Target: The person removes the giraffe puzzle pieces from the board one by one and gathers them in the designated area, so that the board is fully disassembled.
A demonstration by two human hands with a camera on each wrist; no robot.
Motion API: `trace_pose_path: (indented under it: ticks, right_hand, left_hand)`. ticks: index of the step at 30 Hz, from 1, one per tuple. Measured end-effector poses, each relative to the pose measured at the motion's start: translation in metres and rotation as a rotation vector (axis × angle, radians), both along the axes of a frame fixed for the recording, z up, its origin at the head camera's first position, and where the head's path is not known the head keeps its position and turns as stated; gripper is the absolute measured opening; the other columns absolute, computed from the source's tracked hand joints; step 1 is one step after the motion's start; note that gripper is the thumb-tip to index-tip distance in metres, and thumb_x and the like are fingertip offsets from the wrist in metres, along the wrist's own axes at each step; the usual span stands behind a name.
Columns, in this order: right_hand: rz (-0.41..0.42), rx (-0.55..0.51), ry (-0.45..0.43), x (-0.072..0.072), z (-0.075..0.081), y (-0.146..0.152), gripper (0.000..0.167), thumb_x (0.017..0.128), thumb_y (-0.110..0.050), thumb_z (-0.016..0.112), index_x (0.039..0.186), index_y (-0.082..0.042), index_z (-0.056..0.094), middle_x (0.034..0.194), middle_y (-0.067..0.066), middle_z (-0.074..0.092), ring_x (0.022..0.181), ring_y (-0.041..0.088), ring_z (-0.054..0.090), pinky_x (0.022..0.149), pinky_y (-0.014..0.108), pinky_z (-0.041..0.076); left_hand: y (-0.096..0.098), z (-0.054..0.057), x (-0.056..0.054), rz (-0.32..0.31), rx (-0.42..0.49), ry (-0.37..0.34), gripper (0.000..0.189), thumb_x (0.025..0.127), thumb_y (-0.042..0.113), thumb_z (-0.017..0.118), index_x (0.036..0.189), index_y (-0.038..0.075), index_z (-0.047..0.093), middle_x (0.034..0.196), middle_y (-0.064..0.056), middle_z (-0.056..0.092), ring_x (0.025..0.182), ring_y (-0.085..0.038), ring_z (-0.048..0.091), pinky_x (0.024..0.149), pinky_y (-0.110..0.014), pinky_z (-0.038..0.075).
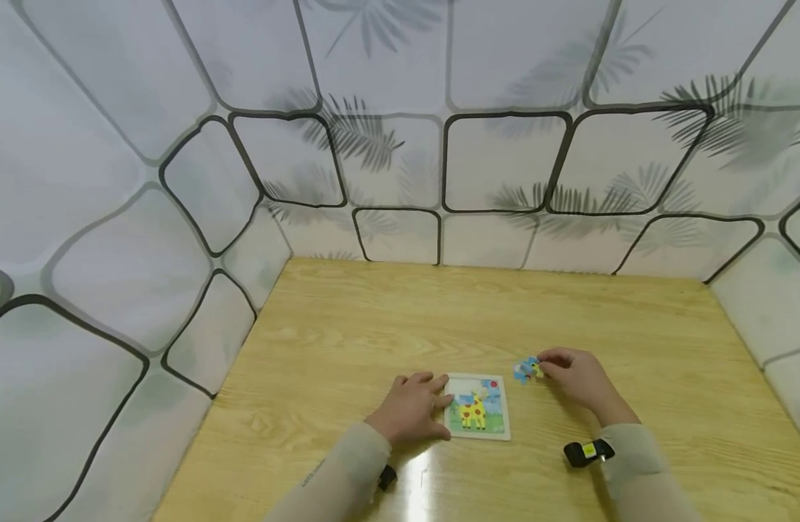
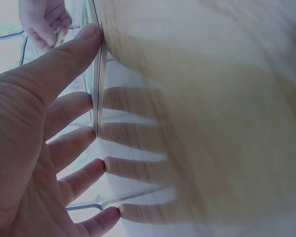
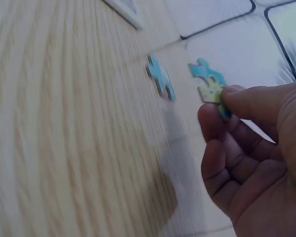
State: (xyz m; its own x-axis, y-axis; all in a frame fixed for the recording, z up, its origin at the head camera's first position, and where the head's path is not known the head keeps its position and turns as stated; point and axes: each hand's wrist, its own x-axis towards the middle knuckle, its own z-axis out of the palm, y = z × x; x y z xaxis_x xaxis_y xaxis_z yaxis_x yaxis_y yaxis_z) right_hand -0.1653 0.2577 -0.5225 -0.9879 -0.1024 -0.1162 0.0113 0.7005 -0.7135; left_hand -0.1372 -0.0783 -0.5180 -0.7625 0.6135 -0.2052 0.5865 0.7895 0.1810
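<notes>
My left hand (image 1: 413, 409) rests at the left side of a small square jigsaw board (image 1: 478, 436) with a white rim. Its fingers are spread and mostly straight, with the thumb against the board's edge in the left wrist view. A yellow giraffe picture (image 1: 472, 413) with red spots shows on the board, its upper part pale. To the right of the board, my right hand (image 1: 579, 377) pinches a yellow and blue puzzle piece (image 3: 211, 91) between thumb and index finger, the other fingers curled. Beside it, a light blue puzzle piece (image 3: 160, 78) is on the table.
The wooden table (image 1: 348, 312) runs back to a white wall covering (image 1: 491, 167) with dark lines and leaf prints. Similar covering stands along the left and right sides. Dark wrist devices, one with a yellow label (image 1: 589, 450), sit at both sleeves.
</notes>
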Motion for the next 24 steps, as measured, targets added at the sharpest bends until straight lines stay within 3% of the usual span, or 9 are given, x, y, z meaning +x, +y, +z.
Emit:
trace_pose_path:
  ticks: [8, 17, 24]
  right_hand:
    - [0.067, 0.139, 0.028, 0.001, -0.004, 0.020, 0.020, 0.099, -0.014, 0.062, 0.112, -0.002, 0.073, 0.108, 0.016, 0.072, 0.102, 0.038, 0.065, 0.086, 0.056, 0.050]
    - [0.098, 0.205, 0.090, -0.008, -0.005, 0.016, 0.012, 0.096, -0.007, 0.064, 0.103, -0.001, 0.071, 0.093, 0.008, 0.069, 0.086, 0.026, 0.063, 0.076, 0.047, 0.051]
    - [0.116, 0.165, 0.068, -0.006, -0.008, 0.012, 0.015, 0.094, -0.010, 0.067, 0.104, 0.001, 0.070, 0.093, 0.007, 0.066, 0.085, 0.024, 0.061, 0.075, 0.046, 0.051]
  left_hand:
    - [0.001, -0.002, 0.000, -0.005, -0.009, 0.012, 0.071, 0.082, 0.068, 0.068, 0.144, 0.033, 0.057, 0.159, 0.004, 0.039, 0.142, -0.026, 0.039, 0.107, -0.054, 0.037]
    - [0.002, -0.002, -0.005, -0.012, 0.003, 0.027, 0.073, 0.082, 0.069, 0.066, 0.144, 0.032, 0.056, 0.160, 0.004, 0.037, 0.142, -0.027, 0.039, 0.106, -0.054, 0.037]
    - [0.001, -0.005, -0.003, -0.009, 0.013, 0.013, 0.072, 0.082, 0.067, 0.068, 0.143, 0.030, 0.057, 0.160, 0.002, 0.038, 0.142, -0.027, 0.039, 0.106, -0.054, 0.037]
